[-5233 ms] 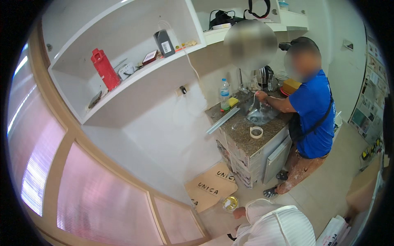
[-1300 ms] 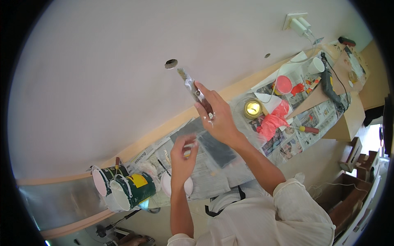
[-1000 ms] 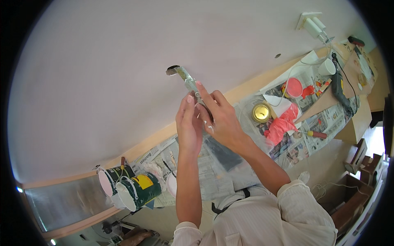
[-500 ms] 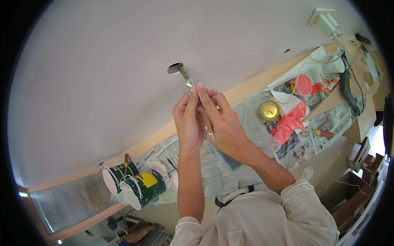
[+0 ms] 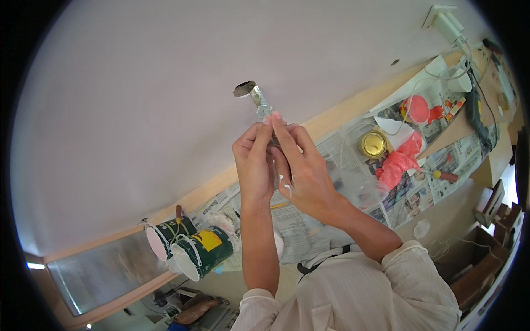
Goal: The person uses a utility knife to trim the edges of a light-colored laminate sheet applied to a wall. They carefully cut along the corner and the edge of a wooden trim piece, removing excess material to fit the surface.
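The fingertips of the left hand [image 5: 255,165] and right hand [image 5: 309,176] meet, pinching a slim, silver metal hand tool [image 5: 259,100] between them — its far end at the rim of a dark, oval hole [image 5: 243,88] in the pale, smooth wall [image 5: 138,110]. Farther out, a round, gold-topped tin [image 5: 372,144] and a crumpled, red plastic bag [image 5: 400,161] sit over grey printed newspaper [image 5: 295,230].
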`<state>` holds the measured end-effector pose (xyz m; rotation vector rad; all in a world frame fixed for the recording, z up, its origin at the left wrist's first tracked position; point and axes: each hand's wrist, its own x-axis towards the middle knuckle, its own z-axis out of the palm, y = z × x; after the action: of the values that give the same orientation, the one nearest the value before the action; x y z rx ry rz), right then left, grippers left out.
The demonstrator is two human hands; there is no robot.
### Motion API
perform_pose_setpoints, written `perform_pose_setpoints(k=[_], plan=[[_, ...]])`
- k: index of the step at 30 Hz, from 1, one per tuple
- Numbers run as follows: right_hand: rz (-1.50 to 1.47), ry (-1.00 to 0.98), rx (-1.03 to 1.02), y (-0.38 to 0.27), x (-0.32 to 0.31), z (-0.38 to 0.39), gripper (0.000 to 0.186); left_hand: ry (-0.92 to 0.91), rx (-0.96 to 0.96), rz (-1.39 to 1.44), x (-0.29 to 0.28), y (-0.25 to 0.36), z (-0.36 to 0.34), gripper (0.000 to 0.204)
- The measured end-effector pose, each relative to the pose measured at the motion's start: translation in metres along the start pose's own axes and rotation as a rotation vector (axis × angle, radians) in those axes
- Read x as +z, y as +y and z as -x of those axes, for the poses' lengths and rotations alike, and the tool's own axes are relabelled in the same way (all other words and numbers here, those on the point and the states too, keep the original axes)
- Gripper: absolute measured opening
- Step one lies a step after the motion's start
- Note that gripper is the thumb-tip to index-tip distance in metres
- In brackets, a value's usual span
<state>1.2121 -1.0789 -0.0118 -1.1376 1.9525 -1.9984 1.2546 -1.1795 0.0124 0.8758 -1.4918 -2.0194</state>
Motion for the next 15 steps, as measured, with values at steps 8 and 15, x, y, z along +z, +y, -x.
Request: perform_pose_setpoints(k=[8,15], plan=[[-0.016,0.047,0.021,-0.006,0.007,0.0,0.072,0.001,-0.03,-0.036,-0.003,0.009,0.002,0.029],[-0.053,0.092,0.049,-0.009,0.014,0.001,0.068,0.01,-0.041,-0.086,-0.006,0.018,0.004,0.028]])
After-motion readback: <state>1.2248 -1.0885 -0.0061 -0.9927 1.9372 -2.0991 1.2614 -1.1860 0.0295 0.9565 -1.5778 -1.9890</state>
